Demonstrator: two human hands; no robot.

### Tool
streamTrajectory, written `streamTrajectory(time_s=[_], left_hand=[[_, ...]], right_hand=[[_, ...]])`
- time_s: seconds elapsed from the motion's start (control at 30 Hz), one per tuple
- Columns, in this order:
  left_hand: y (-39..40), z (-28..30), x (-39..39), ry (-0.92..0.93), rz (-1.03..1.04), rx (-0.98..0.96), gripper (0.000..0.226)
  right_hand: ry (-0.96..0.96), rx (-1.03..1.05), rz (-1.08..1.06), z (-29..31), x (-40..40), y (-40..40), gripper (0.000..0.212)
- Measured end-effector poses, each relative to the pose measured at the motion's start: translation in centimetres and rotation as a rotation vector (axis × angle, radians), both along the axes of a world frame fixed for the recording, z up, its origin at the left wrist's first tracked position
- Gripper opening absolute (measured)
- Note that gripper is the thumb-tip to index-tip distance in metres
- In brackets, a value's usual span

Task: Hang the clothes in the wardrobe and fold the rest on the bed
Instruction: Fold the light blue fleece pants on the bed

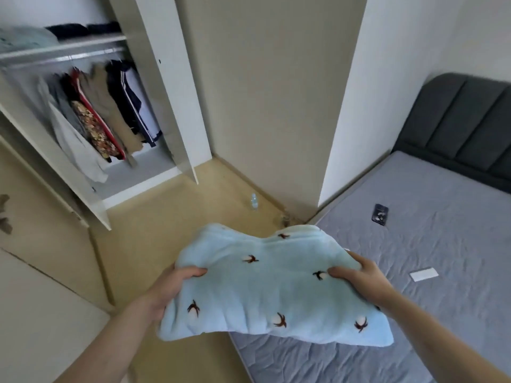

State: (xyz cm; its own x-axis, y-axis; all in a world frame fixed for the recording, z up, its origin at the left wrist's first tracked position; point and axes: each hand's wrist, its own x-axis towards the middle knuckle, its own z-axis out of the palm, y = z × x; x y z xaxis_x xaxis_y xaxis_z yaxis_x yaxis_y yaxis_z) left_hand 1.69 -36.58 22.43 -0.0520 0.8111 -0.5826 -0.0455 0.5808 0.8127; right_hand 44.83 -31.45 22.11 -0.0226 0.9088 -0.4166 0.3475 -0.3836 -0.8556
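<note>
A folded light-blue fleece garment [265, 283] with small brown and white cotton-flower prints is held up in the air over the bed's near corner. My left hand [171, 286] grips its left edge, thumb on top. My right hand [359, 275] grips its right edge the same way. The bed [431, 244] with a grey sheet lies to the right. The open wardrobe [91, 106] stands at the left, with several garments [110, 111] hanging from its rail.
A dark phone [380, 214] and a white card [423, 274] lie on the bed. A plastic bottle [253, 200] stands on the beige floor by the wall. Folded clothes [55, 34] sit on the wardrobe's top shelf. A grey padded headboard [464, 120] is at the far right.
</note>
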Motion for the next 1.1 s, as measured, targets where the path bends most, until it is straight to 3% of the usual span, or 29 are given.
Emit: streamTrajectory(time_s=[0.5, 0.63, 1.1], left_hand=[[11.0, 12.6, -29.5, 0.075, 0.198, 0.259, 0.058], [14.2, 15.4, -35.2, 0.068, 0.257, 0.291, 0.052], [28.4, 22.8, -49.3, 0.174, 0.4, 0.335, 0.063]], right_hand=[[0.045, 0.25, 0.158, 11.5, -31.4, 18.1, 0.054], [0.045, 0.282, 0.209, 14.4, -37.9, 23.0, 0.061], [0.093, 0.384, 0.399, 22.1, -55.0, 44.6, 0.046]])
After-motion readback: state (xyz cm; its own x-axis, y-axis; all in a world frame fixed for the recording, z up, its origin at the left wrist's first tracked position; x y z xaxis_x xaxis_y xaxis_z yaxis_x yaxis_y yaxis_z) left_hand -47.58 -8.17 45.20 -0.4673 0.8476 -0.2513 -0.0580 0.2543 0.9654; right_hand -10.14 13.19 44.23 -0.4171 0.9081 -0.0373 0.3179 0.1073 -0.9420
